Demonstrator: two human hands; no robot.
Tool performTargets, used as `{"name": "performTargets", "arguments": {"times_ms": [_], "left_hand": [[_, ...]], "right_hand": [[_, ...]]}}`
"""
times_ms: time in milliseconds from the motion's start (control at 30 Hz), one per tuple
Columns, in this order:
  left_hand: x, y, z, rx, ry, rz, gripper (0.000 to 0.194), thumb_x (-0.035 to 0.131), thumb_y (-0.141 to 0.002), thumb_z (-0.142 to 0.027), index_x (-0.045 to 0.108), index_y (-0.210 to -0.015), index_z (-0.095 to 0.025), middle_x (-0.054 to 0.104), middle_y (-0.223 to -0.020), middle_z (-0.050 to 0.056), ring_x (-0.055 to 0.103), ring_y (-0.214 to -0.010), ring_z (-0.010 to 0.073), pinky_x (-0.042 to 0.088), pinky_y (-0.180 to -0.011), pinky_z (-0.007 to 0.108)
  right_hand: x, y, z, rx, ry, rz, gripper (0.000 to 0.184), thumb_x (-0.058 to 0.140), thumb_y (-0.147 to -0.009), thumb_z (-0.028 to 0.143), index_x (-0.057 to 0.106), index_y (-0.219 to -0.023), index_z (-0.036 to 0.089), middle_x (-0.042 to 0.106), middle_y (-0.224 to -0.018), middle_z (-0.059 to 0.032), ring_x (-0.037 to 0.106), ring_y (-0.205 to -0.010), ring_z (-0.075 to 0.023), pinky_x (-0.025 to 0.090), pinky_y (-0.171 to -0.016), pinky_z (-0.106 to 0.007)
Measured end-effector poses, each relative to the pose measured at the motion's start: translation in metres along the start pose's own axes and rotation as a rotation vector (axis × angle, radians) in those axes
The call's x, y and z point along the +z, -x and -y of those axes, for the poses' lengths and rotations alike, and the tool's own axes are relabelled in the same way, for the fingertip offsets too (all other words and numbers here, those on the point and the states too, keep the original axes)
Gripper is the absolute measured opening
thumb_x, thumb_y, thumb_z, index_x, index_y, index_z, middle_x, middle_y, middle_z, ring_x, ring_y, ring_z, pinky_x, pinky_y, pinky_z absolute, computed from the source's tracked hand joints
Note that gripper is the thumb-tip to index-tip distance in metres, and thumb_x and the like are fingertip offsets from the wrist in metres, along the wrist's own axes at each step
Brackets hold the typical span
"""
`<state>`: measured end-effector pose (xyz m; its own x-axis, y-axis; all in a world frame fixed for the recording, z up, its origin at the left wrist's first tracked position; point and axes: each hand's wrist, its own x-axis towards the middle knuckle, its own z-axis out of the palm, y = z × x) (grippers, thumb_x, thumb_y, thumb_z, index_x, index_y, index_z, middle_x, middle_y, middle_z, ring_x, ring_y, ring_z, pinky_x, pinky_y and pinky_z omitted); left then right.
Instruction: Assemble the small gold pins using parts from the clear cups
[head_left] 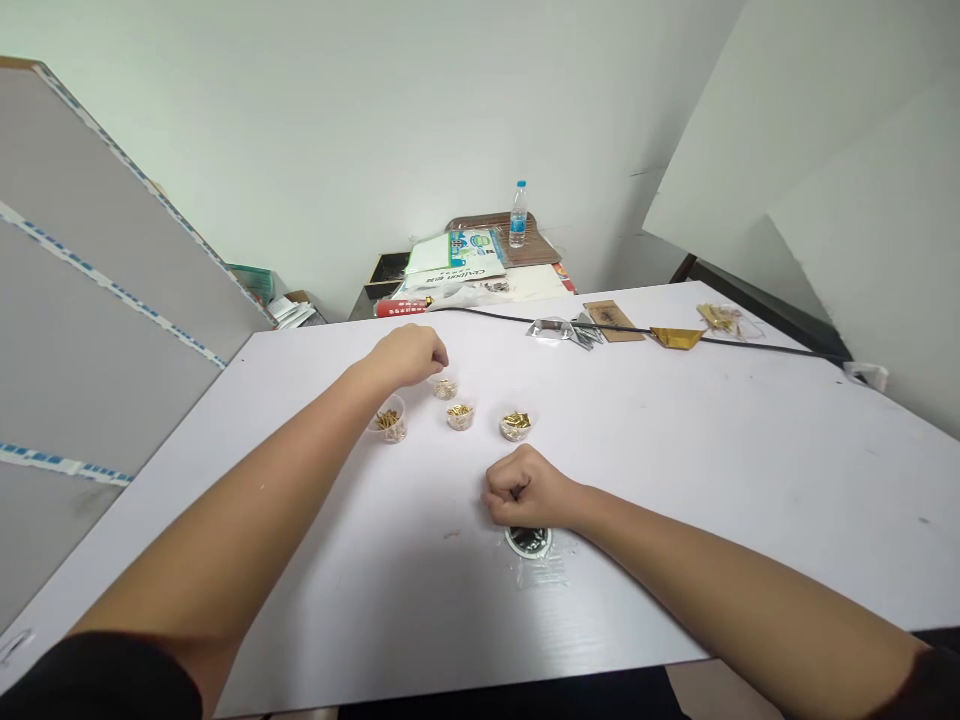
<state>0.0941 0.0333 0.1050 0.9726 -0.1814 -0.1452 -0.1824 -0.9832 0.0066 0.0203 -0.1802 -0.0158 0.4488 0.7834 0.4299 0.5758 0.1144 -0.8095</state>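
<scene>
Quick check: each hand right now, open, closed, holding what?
Left hand: closed, by the rearmost clear cup; cannot tell whether it holds anything.
Right hand: closed, by the round black disc; anything inside is hidden.

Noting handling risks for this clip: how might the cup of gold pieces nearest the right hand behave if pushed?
The clear cup looks thin-walled, so probably light. Its squat shape suggests sliding before tipping. The loose gold pieces could spill, as its top looks open.
</scene>
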Motion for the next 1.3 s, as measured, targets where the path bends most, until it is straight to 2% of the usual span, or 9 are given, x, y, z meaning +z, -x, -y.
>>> {"name": "performTargets", "arguments": {"times_ms": [133, 233, 333, 500, 667, 767, 900, 1100, 1300], "left_hand": [[0.004, -0.033, 0.001, 0.105, -0.105, 0.149, 0.028, 0.067, -0.066, -0.019, 0.077, -0.092, -0.024, 0.075, -0.094, 0.003, 0.065, -0.086, 0.0206, 0.043, -0.068, 0.025], [0.012, -0.042, -0.003, 0.166, -0.191, 0.206, 0.025, 0.065, -0.061, -0.014, 0.077, -0.081, -0.023, 0.073, -0.086, 0.006, 0.064, -0.078, 0.0215, 0.042, -0.066, 0.027], [0.018, -0.044, -0.004, 0.188, -0.271, 0.217, 0.02, 0.063, -0.059, -0.012, 0.076, -0.073, -0.019, 0.071, -0.083, 0.011, 0.063, -0.077, 0.0241, 0.042, -0.066, 0.03], [0.019, -0.042, 0.0, 0.233, -0.334, 0.196, 0.023, 0.06, -0.063, -0.015, 0.076, -0.079, -0.021, 0.071, -0.087, 0.011, 0.063, -0.082, 0.0242, 0.042, -0.068, 0.03], [0.015, -0.037, 0.001, 0.258, -0.34, 0.175, 0.026, 0.058, -0.068, -0.019, 0.076, -0.086, -0.025, 0.071, -0.088, 0.006, 0.061, -0.085, 0.0208, 0.039, -0.068, 0.027], [0.016, -0.037, 0.0, 0.247, -0.353, 0.181, 0.028, 0.06, -0.068, -0.019, 0.076, -0.09, -0.026, 0.071, -0.092, 0.007, 0.061, -0.087, 0.0217, 0.039, -0.068, 0.027], [0.018, -0.041, -0.002, 0.248, -0.369, 0.203, 0.028, 0.061, -0.065, -0.015, 0.077, -0.086, -0.023, 0.07, -0.092, 0.011, 0.062, -0.085, 0.0242, 0.041, -0.069, 0.029], [0.018, -0.043, -0.002, 0.264, -0.355, 0.2, 0.026, 0.062, -0.063, -0.012, 0.077, -0.082, -0.02, 0.07, -0.086, 0.01, 0.062, -0.085, 0.0238, 0.04, -0.069, 0.028], [0.016, -0.042, 0.008, 0.273, -0.24, 0.16, 0.02, 0.063, -0.066, -0.015, 0.076, -0.077, -0.024, 0.072, -0.083, 0.004, 0.061, -0.085, 0.0207, 0.039, -0.069, 0.026]], "right_hand": [[-0.002, 0.0, 0.0, 0.0, -0.01, 0.025, 0.039, 0.051, -0.079, 0.016, 0.021, -0.054, 0.017, 0.025, -0.049, 0.0053, 0.022, -0.045, -0.0043, 0.019, -0.044, -0.019], [-0.002, 0.0, 0.002, 0.058, -0.095, 0.114, 0.041, 0.05, -0.088, 0.023, 0.023, -0.058, 0.017, 0.037, -0.049, 0.0034, 0.042, -0.046, -0.0051, 0.028, -0.045, -0.015], [0.0, 0.0, 0.003, 0.173, -0.174, 0.125, 0.036, 0.053, -0.09, 0.026, 0.029, -0.065, 0.018, 0.051, -0.056, 0.0003, 0.062, -0.06, -0.0106, 0.039, -0.049, -0.014], [0.004, 0.0, -0.001, 0.338, -0.301, 0.07, 0.018, 0.064, -0.083, 0.024, 0.049, -0.086, 0.016, 0.069, -0.073, -0.0021, 0.06, -0.05, -0.0078, 0.046, -0.049, -0.016], [0.003, 0.001, -0.007, 0.348, -0.238, 0.013, 0.026, 0.071, -0.081, 0.035, 0.064, -0.074, 0.011, 0.068, -0.065, -0.0039, 0.058, -0.047, -0.0079, 0.045, -0.046, -0.016], [0.003, 0.001, -0.008, 0.323, -0.181, -0.018, 0.022, 0.07, -0.081, 0.031, 0.065, -0.074, 0.012, 0.066, -0.061, -0.0025, 0.057, -0.047, -0.0072, 0.046, -0.047, -0.015], [0.004, 0.001, -0.01, 0.302, -0.154, -0.016, 0.012, 0.061, -0.086, 0.022, 0.066, -0.084, 0.012, 0.068, -0.069, -0.0039, 0.061, -0.054, -0.0084, 0.05, -0.053, -0.017], [0.005, 0.002, -0.011, 0.232, -0.154, -0.003, 0.018, 0.055, -0.09, 0.025, 0.066, -0.093, 0.011, 0.069, -0.078, -0.0066, 0.065, -0.062, -0.0107, 0.055, -0.063, -0.023], [0.003, 0.002, -0.008, 0.36, -0.206, 0.005, 0.019, 0.064, -0.086, 0.03, 0.067, -0.084, 0.011, 0.067, -0.065, -0.0038, 0.064, -0.054, -0.0109, 0.052, -0.054, -0.02]]}}
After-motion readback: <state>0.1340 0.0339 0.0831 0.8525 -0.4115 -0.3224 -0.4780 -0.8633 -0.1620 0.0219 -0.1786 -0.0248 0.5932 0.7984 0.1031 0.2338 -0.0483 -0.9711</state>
